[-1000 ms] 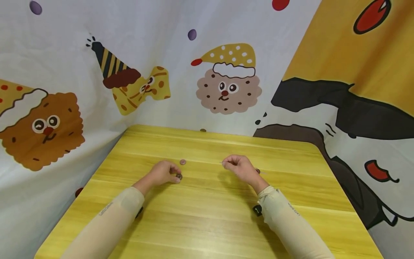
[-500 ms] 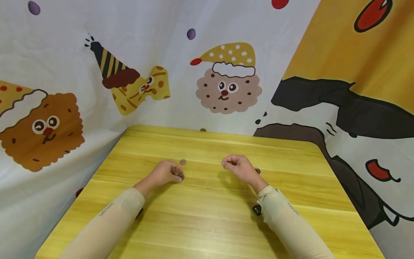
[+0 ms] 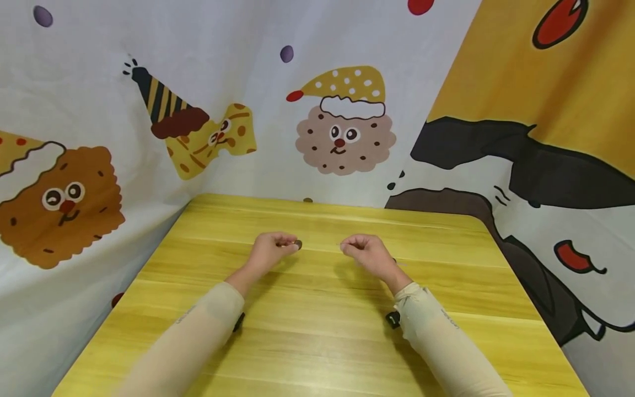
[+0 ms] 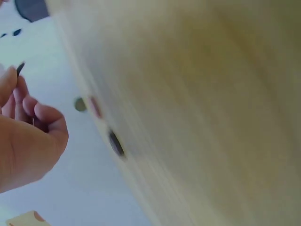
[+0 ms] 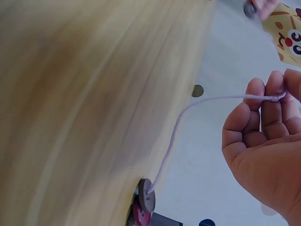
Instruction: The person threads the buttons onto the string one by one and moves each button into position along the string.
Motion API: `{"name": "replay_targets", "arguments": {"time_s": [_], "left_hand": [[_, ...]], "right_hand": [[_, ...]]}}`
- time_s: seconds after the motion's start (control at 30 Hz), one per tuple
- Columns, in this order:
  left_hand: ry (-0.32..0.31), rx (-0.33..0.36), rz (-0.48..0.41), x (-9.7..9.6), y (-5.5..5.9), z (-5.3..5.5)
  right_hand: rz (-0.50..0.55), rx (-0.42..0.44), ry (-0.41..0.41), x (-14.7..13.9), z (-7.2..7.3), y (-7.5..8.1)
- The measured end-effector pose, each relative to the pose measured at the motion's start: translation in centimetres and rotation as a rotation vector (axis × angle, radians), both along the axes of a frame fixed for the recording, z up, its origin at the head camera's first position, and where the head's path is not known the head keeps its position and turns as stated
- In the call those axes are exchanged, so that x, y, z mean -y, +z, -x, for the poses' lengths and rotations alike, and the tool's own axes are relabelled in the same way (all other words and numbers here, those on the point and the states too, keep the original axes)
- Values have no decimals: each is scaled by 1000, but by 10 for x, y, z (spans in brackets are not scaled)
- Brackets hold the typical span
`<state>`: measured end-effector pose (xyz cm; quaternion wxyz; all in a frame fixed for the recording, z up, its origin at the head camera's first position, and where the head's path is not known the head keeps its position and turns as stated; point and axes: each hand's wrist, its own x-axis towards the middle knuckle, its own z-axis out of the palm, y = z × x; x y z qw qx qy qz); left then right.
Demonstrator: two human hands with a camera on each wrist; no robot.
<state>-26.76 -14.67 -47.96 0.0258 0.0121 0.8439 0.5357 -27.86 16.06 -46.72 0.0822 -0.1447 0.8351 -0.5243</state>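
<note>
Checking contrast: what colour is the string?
The string is pale purple, clearest in the right wrist view.

One yellow wood-grained table (image 3: 312, 347), rounded corners, stood before one white fabric backdrop (image 3: 238, 33), which bore printed cartoon faces (image 3: 342, 154) in hats.

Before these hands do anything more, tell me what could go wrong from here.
First, the left hand pinches a small dark button just at the fingertips, so it might slip and drop. Second, the cord curves slack from the right hand to a brown button overlapping a red button; a sharp tug could drag them across the table.
</note>
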Motion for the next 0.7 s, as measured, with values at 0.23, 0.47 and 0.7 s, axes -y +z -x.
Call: {"name": "replay_targets", "arguments": {"time_s": [0.23,0.47,0.7], "left_hand": [[104,-88,-192,-49,1,2],[149,-137,-303,-79,3,-1],[164,-133,-331,-85,4,-3]], "right_hand": [[13,-22,-52,8,-1,6],[30,-22,-124,16,-2,8],[-7,-43,-169,21,-1,9]]}}
